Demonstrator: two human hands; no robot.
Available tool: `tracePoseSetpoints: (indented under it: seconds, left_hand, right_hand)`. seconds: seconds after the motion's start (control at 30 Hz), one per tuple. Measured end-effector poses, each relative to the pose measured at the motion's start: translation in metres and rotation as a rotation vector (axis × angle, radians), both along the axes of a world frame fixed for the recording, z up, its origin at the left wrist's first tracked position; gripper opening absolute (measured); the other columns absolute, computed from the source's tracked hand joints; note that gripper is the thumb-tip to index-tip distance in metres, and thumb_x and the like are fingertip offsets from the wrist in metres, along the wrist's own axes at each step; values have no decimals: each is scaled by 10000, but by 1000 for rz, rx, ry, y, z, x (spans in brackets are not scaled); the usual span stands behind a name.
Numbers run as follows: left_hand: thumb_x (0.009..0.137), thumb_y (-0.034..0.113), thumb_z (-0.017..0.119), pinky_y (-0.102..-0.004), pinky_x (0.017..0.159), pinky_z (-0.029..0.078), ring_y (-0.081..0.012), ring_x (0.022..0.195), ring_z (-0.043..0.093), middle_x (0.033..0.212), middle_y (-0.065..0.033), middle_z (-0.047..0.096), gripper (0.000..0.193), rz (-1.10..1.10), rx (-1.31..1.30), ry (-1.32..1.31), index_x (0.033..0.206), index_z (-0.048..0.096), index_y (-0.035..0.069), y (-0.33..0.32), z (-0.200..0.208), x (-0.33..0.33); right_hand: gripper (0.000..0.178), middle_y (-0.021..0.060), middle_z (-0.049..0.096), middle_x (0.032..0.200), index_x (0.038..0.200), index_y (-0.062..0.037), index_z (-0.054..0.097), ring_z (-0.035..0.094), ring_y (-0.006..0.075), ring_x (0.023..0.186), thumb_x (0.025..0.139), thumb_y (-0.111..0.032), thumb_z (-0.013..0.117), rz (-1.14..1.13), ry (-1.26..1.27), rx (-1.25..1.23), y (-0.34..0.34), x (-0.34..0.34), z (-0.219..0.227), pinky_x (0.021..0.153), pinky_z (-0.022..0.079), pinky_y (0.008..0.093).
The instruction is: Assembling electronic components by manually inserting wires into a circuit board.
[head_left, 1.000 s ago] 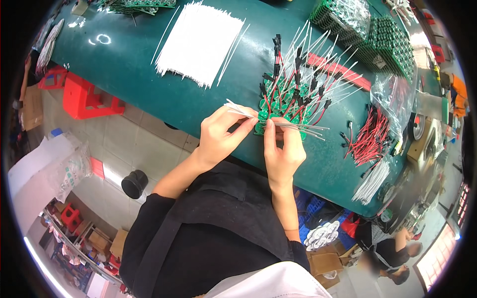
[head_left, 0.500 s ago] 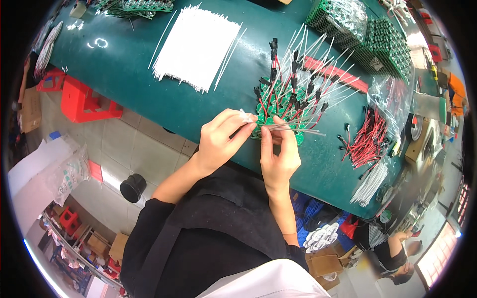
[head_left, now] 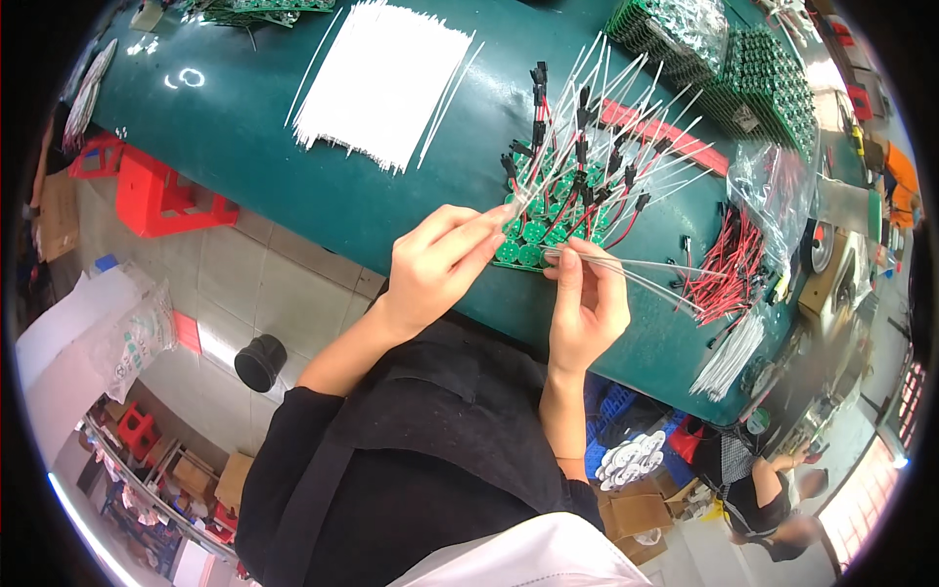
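Observation:
My right hand [head_left: 587,303] pinches several thin pale wires [head_left: 646,277], whose loose ends reach to the right over the table. My left hand [head_left: 440,259] is closed at the fingertips around a small pale shiny piece [head_left: 525,199], too blurred to name. Both hands are at the near edge of a panel of round green circuit boards [head_left: 533,233]. From the panel rise red-and-black leads with black connectors [head_left: 539,98], along with many thin white wires [head_left: 597,73]. The wire ends between my right fingertips are hidden.
A broad stack of white wires [head_left: 381,83] lies at the far left of the green table [head_left: 245,117]. To the right are a pile of red-and-black leads [head_left: 729,269], a white wire bundle [head_left: 729,357], a plastic bag [head_left: 773,196], a red strip [head_left: 665,137] and stacked green boards [head_left: 768,88].
My right hand has moved right, away from my left, with the pale wires. The shiny piece in my left hand now points up and right toward the boards.

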State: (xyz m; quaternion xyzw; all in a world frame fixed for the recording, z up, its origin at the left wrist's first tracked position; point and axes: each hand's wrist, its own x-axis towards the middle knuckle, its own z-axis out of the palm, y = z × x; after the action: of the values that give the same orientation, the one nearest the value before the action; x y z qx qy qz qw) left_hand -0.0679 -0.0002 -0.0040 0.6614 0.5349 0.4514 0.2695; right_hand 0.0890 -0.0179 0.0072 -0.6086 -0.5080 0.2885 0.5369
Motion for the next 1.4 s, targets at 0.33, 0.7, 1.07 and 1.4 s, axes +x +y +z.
tracePoseSetpoints:
  seconds: [0.33, 0.7, 1.07, 1.4]
  left_hand:
    - [777, -63, 751, -265, 662, 580, -172, 795, 686, 907, -122, 706, 160, -44, -32, -196, 922, 690, -34, -2, 0, 7]
    - [745, -45, 757, -287, 614, 553, -207, 733, 680, 865, -92, 693, 162, -34, 36, -134, 884, 687, 3, -2, -11, 16]
    - [744, -50, 761, -267, 613, 548, -197, 721, 677, 866, -98, 709, 174, -55, 76, -24, 904, 702, -14, 10, -7, 13]
    - [860, 79, 643, -303, 502, 508, -177, 564, 577, 764, -44, 567, 426, -17, 284, 273, 1284, 598, 92, -2, -6, 16]
  right_hand:
    - [101, 114, 682, 835, 887, 32, 667, 638, 177, 633, 816, 23, 739, 30, -387, 42, 3, -1, -8, 559, 535, 260]
    - [123, 117, 684, 833, 877, 30, 642, 636, 197, 648, 798, 54, 733, 80, -436, 43, 0, 3, -7, 559, 534, 278]
    - [274, 142, 709, 953, 1079, 30, 639, 665, 213, 716, 823, 22, 734, 94, -426, 88, 5, 2, -12, 638, 557, 303]
    - [133, 101, 644, 971, 1073, 44, 611, 635, 151, 819, 978, -33, 559, -162, -31, -124, -9, 36, 9, 751, 532, 270]
